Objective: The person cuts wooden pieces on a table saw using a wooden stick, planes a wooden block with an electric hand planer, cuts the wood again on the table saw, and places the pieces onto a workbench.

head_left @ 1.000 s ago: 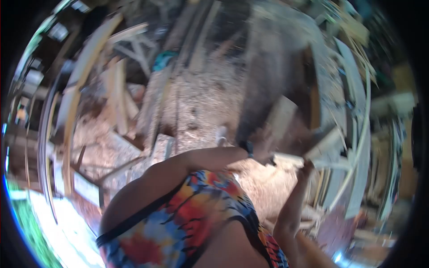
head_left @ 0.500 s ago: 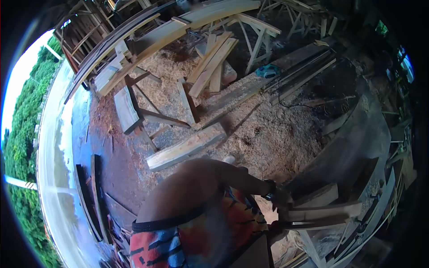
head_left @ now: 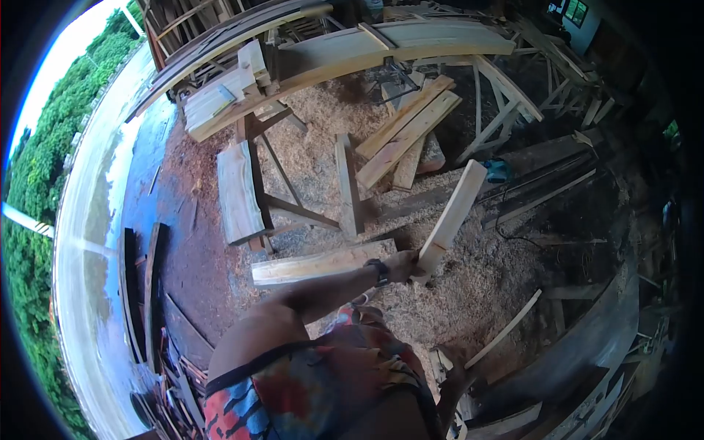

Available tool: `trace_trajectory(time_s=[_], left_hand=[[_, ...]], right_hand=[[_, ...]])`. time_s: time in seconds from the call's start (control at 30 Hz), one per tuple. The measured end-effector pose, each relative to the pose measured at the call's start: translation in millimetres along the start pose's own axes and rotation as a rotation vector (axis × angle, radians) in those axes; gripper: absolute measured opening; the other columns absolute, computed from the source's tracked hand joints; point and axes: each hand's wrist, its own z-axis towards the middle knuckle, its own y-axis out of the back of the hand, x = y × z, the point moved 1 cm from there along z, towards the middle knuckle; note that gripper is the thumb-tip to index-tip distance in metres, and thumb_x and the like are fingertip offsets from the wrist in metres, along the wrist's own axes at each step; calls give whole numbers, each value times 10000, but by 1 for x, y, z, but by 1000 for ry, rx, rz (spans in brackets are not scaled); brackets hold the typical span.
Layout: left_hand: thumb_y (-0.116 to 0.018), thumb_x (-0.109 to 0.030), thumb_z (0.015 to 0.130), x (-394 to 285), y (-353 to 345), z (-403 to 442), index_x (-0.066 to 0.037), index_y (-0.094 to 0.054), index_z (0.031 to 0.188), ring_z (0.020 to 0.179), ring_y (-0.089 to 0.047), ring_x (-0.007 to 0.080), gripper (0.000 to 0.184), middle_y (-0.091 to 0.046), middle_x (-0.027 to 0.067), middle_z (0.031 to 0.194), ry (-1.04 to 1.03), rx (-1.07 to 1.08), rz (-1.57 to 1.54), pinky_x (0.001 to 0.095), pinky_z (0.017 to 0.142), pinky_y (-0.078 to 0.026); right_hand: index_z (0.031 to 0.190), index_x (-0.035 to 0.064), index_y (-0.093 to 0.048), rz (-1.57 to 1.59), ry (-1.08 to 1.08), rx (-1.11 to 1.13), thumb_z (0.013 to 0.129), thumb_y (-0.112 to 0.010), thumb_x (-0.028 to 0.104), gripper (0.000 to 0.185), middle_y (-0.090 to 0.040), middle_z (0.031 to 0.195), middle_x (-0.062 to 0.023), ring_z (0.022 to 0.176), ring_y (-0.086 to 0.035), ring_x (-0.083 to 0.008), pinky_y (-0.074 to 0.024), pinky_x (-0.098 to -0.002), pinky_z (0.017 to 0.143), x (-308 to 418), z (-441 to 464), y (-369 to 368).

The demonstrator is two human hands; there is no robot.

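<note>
My left hand (head_left: 403, 267), with a dark watch on the wrist, is closed around the lower end of a pale plank (head_left: 455, 213). The plank stands tilted, its top leaning away to the right. Low in the view, my right hand (head_left: 458, 380) is dark and partly shadowed. It is closed at the near end of a thin curved wood strip (head_left: 506, 330), which points up and right. Its fingers are hard to make out. A thick sawn slab (head_left: 323, 262) lies just left of my left hand, on the shavings.
A long beam (head_left: 396, 44) spans the trestles at the back. Short boards (head_left: 407, 132) lean in a pile, and a teal power tool (head_left: 497, 171) with a cord lies beyond. Sawdust (head_left: 477, 271) covers the floor. Dark boards (head_left: 143, 293) lie at left, and a large sheet (head_left: 579, 345) at right.
My left hand has swung from the lower right up to the middle, and the plank now stands raised in it. The view has shifted, and the thin strip now shows at my right hand.
</note>
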Motion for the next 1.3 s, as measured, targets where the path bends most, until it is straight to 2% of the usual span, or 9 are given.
trace_trajectory(time_s=[0.13, 0.3, 0.63, 0.77, 0.8, 0.97, 1.1, 1.2, 1.3], left_hand=[[-702, -191, 856, -29, 192, 12, -3, -612, 1162, 862, -697, 250, 370, -692, 138, 994, -79, -431, 290, 382, 710, -574], [-744, -190, 817, 11, 378, 68, -8, -671, 993, 700, -589, 130, 263, -647, 32, 805, -147, -853, 147, 303, 623, -482], [-693, -171, 862, -8, 583, 94, -50, -674, 904, 496, -435, 79, 130, -511, -20, 640, -239, -924, -431, 272, 456, -318], [-750, -60, 797, 22, 706, 125, -102, -612, 805, 547, -531, 156, 144, -542, 29, 647, -462, -1056, -955, 301, 479, -438], [-715, -84, 848, 31, 726, 122, -96, -666, 979, 812, -653, 195, 140, -638, 52, 787, -477, -1047, -968, 297, 649, -557], [-478, -447, 998, 2, 697, 102, -45, -698, 988, 1009, -671, 330, 458, -718, 163, 993, 3, -1503, 967, 463, 860, -539], [-501, -591, 923, 16, 666, 100, -103, -739, 921, 950, -662, 388, 543, -708, 189, 957, -6, -1492, 927, 474, 815, -523], [-482, -311, 1001, 35, 639, 85, -131, -648, 1202, 962, -662, 376, 317, -670, 188, 1162, 19, -1422, 915, 449, 842, -548], [-451, -187, 983, 95, 684, 109, -214, -418, 1367, 977, -650, 389, 386, -596, 194, 1257, -330, -1405, 91, 492, 820, -548]], right_hand=[[1107, 4, -696, -140, 7, 32, 882, -646, 98, 249, -599, 735, -4, 435, -384, -54, -238, -245, 363, 2, 21, -47], [1066, 44, -720, -327, -95, 154, 875, -639, 110, 218, -612, 753, -16, 466, -428, -84, -302, -274, 393, 49, 37, -93], [1078, 31, -694, -538, -240, 172, 802, -699, 8, 277, -648, 876, -57, 681, -548, -153, -438, -299, 549, 35, 74, -71], [1075, 19, -681, -604, -345, 115, 776, -719, -29, 305, -661, 924, -75, 775, -590, -175, -476, -308, 610, 9, 74, -65], [1075, 16, -678, -618, -356, 106, 770, -723, -38, 313, -665, 936, -79, 798, -600, -180, -486, -311, 625, 6, 74, -60], [1051, -1, -663, -574, -276, 90, 736, -735, -87, 334, -682, 1024, -129, 988, -642, -255, -512, -355, 812, 36, 58, -100], [1039, -11, -678, -644, -295, 75, 737, -744, -26, 310, -687, 1055, -142, 1010, -638, -266, -477, -386, 897, 29, 55, -93], [1073, -15, -690, -542, -418, 68, 725, -746, -7, 353, -689, 1088, -134, 1010, -631, -239, -474, -379, 882, 32, 50, -92], [1099, -21, -690, -487, -435, 70, 730, -741, -3, 373, -694, 1071, -122, 998, -632, -224, -476, -373, 871, 29, 40, -89]])
